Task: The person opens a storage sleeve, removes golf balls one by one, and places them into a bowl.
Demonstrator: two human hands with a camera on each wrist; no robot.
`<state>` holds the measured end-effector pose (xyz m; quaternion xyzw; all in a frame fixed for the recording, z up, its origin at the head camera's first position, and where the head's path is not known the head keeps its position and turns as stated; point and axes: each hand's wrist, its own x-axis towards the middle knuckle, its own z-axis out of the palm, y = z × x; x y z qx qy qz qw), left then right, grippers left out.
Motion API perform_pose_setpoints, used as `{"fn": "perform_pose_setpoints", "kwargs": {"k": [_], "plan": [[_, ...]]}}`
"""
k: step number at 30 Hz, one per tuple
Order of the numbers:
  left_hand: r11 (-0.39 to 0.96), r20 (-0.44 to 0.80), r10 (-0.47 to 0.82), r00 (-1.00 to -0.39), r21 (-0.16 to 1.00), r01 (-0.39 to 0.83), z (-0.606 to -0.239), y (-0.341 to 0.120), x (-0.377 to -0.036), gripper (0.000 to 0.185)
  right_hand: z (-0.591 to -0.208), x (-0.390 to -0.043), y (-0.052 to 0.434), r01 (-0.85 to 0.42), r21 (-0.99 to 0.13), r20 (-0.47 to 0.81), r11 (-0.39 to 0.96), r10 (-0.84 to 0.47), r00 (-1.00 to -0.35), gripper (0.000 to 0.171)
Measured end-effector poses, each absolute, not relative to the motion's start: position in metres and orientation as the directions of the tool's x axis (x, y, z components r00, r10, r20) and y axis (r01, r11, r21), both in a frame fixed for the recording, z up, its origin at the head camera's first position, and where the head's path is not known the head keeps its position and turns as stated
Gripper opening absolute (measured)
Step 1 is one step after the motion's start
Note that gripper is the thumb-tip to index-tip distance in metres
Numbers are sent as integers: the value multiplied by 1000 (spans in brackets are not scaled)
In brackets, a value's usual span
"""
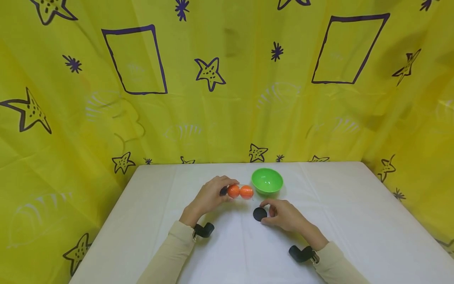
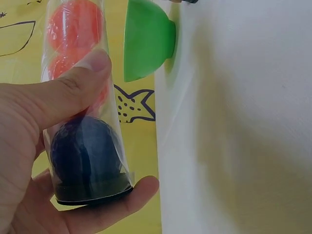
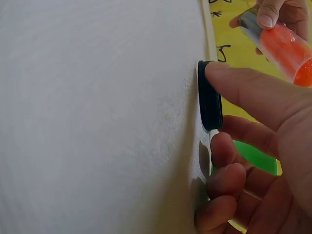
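My left hand (image 1: 212,194) grips a clear plastic tube (image 1: 246,192), tilted nearly level above the table. Inside it sit orange balls (image 2: 75,24) and, by the palm end, a dark blue ball (image 2: 85,151). A black end cap (image 2: 95,199) closes that end, with a finger under it. The tube's other end points toward my right hand (image 1: 286,216). Thumb and forefinger of that hand pinch a round black lid (image 1: 260,214) by its edge, close over the white tabletop. The lid shows edge-on in the right wrist view; the other fingers curl beside it.
A green bowl (image 1: 267,181) stands upright just beyond both hands, near the tube's far end. The white table (image 1: 142,205) reaches back to a yellow curtain (image 1: 241,110) with drawn stars and frames. Each wrist wears a black camera mount (image 1: 203,230).
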<state>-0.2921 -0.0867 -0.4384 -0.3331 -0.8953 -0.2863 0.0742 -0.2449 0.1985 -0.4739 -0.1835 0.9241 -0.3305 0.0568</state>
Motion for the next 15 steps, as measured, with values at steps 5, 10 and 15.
{"fn": "perform_pose_setpoints", "kwargs": {"k": [5, 10, 15], "plan": [[624, 319, 552, -770, 456, 635, -437, -85, -291, 50, -473, -246, 199, -282, -661, 35, 695, -348, -937, 36], [630, 332, 557, -761, 428, 648, -438, -82, -290, 50, -469, -249, 201, -277, -726, 75, 629, -329, -941, 33], [659, 347, 568, -746, 351, 665, -437, -78, -288, 48, -464, -249, 202, -287, -760, 115, 583, -314, -942, 33]]}}
